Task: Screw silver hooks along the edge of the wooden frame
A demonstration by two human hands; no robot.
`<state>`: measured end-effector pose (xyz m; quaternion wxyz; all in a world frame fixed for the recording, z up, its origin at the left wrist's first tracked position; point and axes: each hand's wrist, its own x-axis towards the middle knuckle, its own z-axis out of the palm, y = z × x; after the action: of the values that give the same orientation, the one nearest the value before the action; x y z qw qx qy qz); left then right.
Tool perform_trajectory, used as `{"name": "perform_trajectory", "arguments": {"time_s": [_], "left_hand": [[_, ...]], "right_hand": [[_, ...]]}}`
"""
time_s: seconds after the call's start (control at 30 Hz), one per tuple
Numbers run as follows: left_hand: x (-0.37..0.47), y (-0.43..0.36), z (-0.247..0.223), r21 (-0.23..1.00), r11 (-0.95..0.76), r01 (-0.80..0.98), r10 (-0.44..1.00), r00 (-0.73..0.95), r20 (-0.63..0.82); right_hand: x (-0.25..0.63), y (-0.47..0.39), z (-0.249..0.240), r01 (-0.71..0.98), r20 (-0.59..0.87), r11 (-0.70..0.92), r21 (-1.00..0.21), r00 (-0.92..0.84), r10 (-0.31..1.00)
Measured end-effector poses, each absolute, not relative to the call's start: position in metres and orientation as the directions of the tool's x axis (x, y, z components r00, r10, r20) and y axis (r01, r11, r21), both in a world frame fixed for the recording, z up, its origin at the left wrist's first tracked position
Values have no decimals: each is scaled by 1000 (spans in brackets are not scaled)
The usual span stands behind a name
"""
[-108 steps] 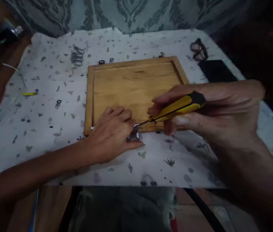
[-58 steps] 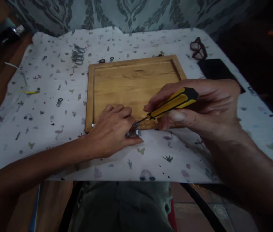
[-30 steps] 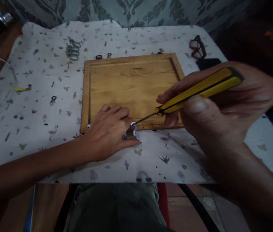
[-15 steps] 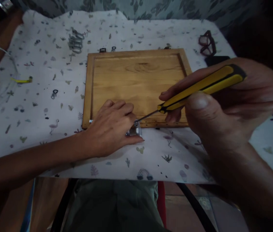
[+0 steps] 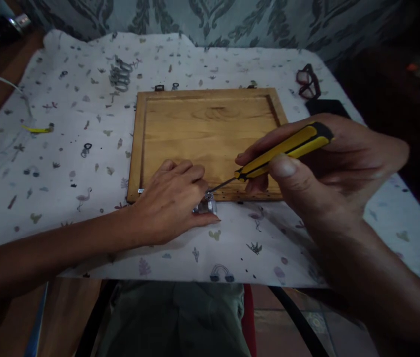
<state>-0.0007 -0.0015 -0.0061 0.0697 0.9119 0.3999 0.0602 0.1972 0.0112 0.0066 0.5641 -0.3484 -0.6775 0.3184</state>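
A wooden panel with a raised frame lies on the patterned tablecloth. At its near edge my left hand holds a small metal clasp, thumb below it and fingers curled above. My right hand grips a yellow and black screwdriver by the handle. Its shaft slants down to the left, and the tip meets the top of the clasp. The screw under the tip is too small to make out.
Several metal clasps lie beyond the panel at the left. Glasses and a dark flat object sit at the back right. A white cord and a yellow strip are on the left. The tablecloth ends near my lap.
The camera view has tilted up slightly, showing more of the wall covering. My right hand and the screwdriver handle appear slightly farther left. My left hand stays on the clasp.
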Motion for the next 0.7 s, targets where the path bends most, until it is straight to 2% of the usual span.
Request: {"name": "perform_trajectory", "arguments": {"time_s": [0.27, 0.7], "left_hand": [[0, -2, -5, 172, -665, 727, 742, 669, 40], [1, -1, -4, 177, -641, 747, 756, 654, -25]], "right_hand": [[201, 14, 5, 140, 546, 572, -809, -182, 818], [202, 16, 13, 3, 575, 604, -797, -302, 760]]}}
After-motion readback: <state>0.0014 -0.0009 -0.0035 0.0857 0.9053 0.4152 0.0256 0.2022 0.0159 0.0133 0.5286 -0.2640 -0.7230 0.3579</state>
